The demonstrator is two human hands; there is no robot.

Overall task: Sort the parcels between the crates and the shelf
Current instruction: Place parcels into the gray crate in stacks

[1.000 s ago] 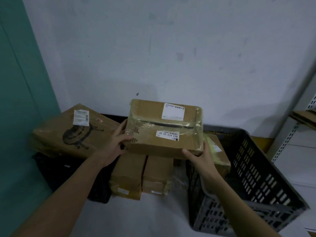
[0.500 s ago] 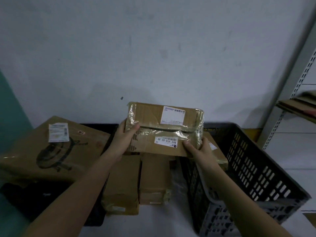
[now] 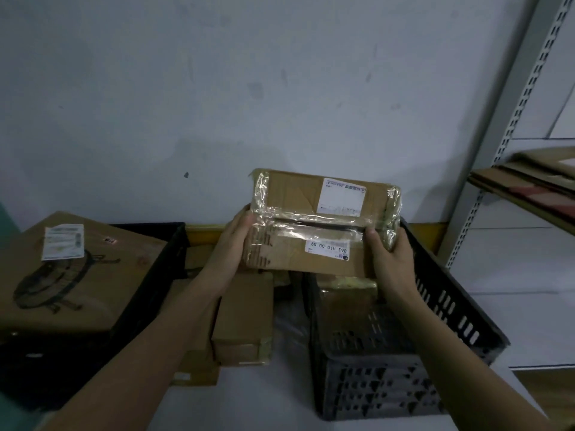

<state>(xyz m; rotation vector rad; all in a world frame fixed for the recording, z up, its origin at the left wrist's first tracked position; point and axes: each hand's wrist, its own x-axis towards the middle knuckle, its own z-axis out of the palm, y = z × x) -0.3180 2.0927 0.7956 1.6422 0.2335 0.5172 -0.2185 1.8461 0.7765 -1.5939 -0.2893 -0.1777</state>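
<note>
Parcels are what you are sorting, and the one in play is a taped cardboard parcel (image 3: 323, 222) that you hold up in the air between both hands, in front of the pale wall (image 3: 217, 88). It is wrapped in clear tape and carries two white labels, the lower one reading upside down. Your left hand (image 3: 231, 241) grips its left end, thumb on the top face and fingers hidden beneath. Your right hand (image 3: 390, 259) grips the right end near the front corner, thumb over the top edge, the other fingers out of sight under the box.

Below the parcel's right half stands a dark slotted crate (image 3: 451, 306) with another brown parcel (image 3: 345, 293) lying inside it against the far-left corner. To the left, a second black crate (image 3: 161, 262) carries a large flat carton (image 3: 77, 275) laid across its rim; that carton bears a printed drawing and a white label. Between the two crates, two smaller boxes (image 3: 245, 318) lie side by side on the pale floor (image 3: 249, 399), the left one largely covered by your left forearm.

At the right edge you can see the shelf (image 3: 525, 194), a metal rack with a perforated upright, and flattened cardboard (image 3: 541, 175) lying on its board.
</note>
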